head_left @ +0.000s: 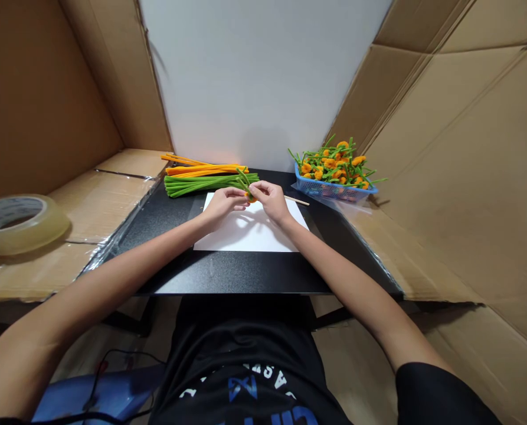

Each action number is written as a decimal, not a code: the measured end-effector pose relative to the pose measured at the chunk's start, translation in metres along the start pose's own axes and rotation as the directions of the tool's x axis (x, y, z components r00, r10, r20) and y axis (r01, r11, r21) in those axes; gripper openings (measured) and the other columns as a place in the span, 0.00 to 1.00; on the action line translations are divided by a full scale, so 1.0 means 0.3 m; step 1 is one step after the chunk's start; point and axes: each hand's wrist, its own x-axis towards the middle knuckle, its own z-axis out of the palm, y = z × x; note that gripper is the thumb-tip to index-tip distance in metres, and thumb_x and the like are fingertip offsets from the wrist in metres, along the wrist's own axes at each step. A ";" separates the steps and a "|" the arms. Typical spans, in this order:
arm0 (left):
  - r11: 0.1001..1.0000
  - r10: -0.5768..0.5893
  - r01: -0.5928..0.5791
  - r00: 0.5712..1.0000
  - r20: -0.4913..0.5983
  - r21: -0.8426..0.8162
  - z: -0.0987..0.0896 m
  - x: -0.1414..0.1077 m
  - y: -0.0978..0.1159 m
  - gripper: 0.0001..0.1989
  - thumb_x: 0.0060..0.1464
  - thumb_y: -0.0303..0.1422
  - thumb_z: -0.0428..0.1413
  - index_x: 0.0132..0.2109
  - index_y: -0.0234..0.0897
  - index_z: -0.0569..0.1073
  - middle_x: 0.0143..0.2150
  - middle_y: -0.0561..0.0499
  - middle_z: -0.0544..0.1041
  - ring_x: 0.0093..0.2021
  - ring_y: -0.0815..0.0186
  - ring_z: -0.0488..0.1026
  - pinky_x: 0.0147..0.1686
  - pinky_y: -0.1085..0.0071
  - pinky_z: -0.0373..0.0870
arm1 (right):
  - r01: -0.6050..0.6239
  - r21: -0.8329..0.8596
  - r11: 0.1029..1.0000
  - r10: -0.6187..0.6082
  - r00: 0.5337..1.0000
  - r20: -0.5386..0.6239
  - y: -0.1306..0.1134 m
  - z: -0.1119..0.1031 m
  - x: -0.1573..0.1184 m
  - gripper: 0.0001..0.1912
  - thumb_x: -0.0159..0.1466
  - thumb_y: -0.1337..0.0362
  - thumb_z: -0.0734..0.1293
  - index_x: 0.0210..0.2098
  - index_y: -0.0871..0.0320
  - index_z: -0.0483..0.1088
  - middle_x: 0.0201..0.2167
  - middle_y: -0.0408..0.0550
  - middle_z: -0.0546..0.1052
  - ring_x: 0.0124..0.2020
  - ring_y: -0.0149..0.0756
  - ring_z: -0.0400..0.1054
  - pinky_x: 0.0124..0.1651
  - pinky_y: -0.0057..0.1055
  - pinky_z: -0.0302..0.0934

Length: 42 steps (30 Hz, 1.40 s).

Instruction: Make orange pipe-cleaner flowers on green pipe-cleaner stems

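Observation:
Over a white sheet of paper [245, 230], my left hand [226, 206] and my right hand [269, 199] meet around a small pipe-cleaner flower [251, 199]. Its orange part shows between my fingertips, and green stems stick up above them. Both hands are closed on it in a pinch; part of the flower is hidden by the fingers. Just behind my hands lies a bundle of green pipe cleaners [201, 184], with orange pipe cleaners [205, 170] beyond it. A thin wooden stick [297, 200] lies to the right of my right hand.
A blue basket [334, 190] heaped with orange and green pipe-cleaner flowers [336, 162] stands at the back right of the black table [245, 273]. On cardboard at left sits a large roll of clear tape [46, 227]. Cardboard walls [467, 147] flank both sides, and a white wall [263, 71] rises behind.

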 end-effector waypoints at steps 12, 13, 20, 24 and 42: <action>0.987 -0.009 0.009 1.000 0.000 -0.160 0.017 -0.020 0.005 0.19 0.32 0.26 0.72 0.32 0.31 0.73 0.31 0.49 0.79 0.33 0.67 0.78 0.44 0.65 0.75 | 0.052 -0.096 0.994 -0.061 0.995 -0.084 0.013 0.003 0.007 0.10 0.56 0.58 0.73 0.31 0.57 0.75 0.34 0.47 0.79 0.38 0.39 0.73 0.47 0.37 0.68; 0.987 -0.001 0.001 1.000 0.001 -0.163 0.020 -0.020 0.003 0.19 0.32 0.25 0.72 0.32 0.31 0.73 0.31 0.49 0.79 0.33 0.66 0.78 0.45 0.64 0.75 | 0.055 -0.112 0.992 -0.066 0.993 -0.095 0.009 0.004 0.006 0.09 0.56 0.59 0.72 0.31 0.57 0.75 0.34 0.47 0.79 0.38 0.39 0.73 0.47 0.37 0.68; 0.983 0.038 -0.047 0.998 -0.055 -0.176 0.024 -0.019 -0.005 0.15 0.35 0.23 0.68 0.33 0.31 0.74 0.27 0.50 0.80 0.31 0.65 0.79 0.50 0.58 0.77 | 0.120 -0.246 0.962 -0.158 0.977 -0.142 -0.046 0.017 -0.024 0.08 0.58 0.63 0.70 0.38 0.57 0.74 0.34 0.45 0.80 0.36 0.35 0.74 0.41 0.32 0.67; 0.982 0.070 -0.085 0.994 -0.089 -0.167 0.027 -0.020 -0.004 0.14 0.35 0.23 0.67 0.33 0.32 0.74 0.26 0.52 0.78 0.31 0.65 0.79 0.50 0.57 0.77 | 0.214 -0.342 0.915 -0.254 0.964 -0.079 -0.071 0.019 -0.036 0.07 0.60 0.66 0.69 0.38 0.56 0.76 0.34 0.45 0.80 0.35 0.35 0.72 0.40 0.31 0.64; 0.976 0.096 -0.135 0.972 -0.216 -0.173 0.039 -0.030 -0.034 0.12 0.33 0.25 0.67 0.30 0.33 0.75 0.27 0.52 0.77 0.31 0.66 0.77 0.45 0.59 0.77 | 0.204 -0.338 0.919 -0.241 0.968 -0.073 -0.047 0.026 -0.037 0.08 0.60 0.67 0.68 0.40 0.58 0.75 0.31 0.45 0.78 0.33 0.35 0.72 0.38 0.31 0.65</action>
